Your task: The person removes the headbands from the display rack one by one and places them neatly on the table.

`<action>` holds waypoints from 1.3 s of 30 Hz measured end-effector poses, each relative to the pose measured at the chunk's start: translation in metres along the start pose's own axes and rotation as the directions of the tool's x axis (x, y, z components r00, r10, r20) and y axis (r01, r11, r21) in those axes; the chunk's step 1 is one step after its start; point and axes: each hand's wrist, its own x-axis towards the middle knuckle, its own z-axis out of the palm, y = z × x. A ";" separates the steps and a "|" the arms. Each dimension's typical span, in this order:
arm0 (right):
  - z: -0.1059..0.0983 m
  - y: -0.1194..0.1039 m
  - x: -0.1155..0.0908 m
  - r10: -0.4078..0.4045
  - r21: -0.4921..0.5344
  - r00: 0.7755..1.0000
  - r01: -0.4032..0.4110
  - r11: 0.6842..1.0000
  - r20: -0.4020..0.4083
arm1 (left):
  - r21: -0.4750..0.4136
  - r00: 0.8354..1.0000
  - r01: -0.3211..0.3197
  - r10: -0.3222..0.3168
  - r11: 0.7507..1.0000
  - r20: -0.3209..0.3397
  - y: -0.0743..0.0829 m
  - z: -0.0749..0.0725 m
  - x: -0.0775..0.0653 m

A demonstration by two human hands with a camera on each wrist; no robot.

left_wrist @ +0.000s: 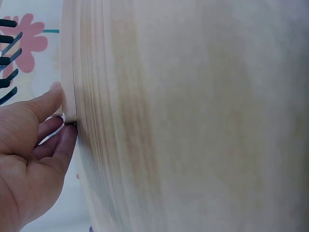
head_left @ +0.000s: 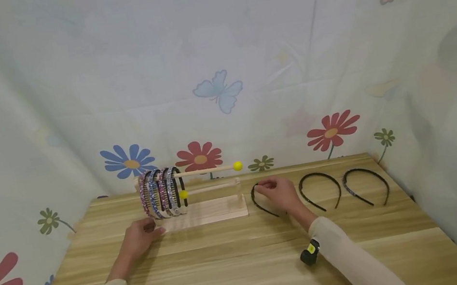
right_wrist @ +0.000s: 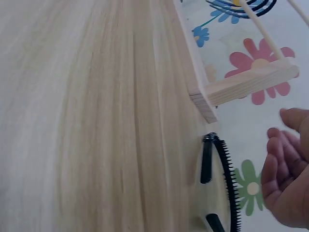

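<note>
In the head view, the left hand point(head_left: 138, 237) pinches the near left corner of a wooden stand point(head_left: 214, 216) between thumb and fingers; just beyond it, sparkly headbands point(head_left: 163, 195) hang on the stand's rods. The right hand point(head_left: 280, 194) reaches over a black headband point(head_left: 254, 200) lying on the counter point(head_left: 211, 271), its fingertips overlapping the band's far edge. To that hand's right lie a second black headband point(head_left: 318, 174), just beside it, and a dark headband with a glittery side point(head_left: 361, 170), farther off. In the left wrist view, the thumb rests on the stand's edge while the fingertips press against its end. In the right wrist view, the fingers are loosely bent, with a gap between them and the thumb; they hold nothing, and the toothed black headband is below the hand, apart from the fingers, near the stand's end.
</note>
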 end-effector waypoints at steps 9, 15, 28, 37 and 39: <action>-0.017 -0.019 -0.013 -0.174 0.140 0.984 0.178 0.974 -0.041 | -0.019 1.000 0.018 -0.017 1.000 0.015 0.000 0.000 -0.001; -0.022 -0.040 -0.021 -0.286 0.190 0.956 0.293 0.937 -0.064 | -0.021 1.000 0.006 -0.006 1.000 0.008 0.000 -0.001 -0.001; 0.004 -0.084 -0.028 -0.406 0.231 0.912 0.406 0.884 -0.050 | -0.032 1.000 0.016 -0.016 0.999 0.018 0.002 -0.002 -0.002; 0.036 -0.107 -0.030 -0.442 0.277 0.897 0.421 0.864 0.016 | -0.020 1.000 0.009 -0.009 1.000 0.006 0.000 -0.001 -0.002; 0.044 -0.112 -0.031 -0.448 0.276 0.894 0.422 0.863 0.033 | -0.017 1.000 0.002 -0.002 1.000 0.004 0.000 -0.001 -0.002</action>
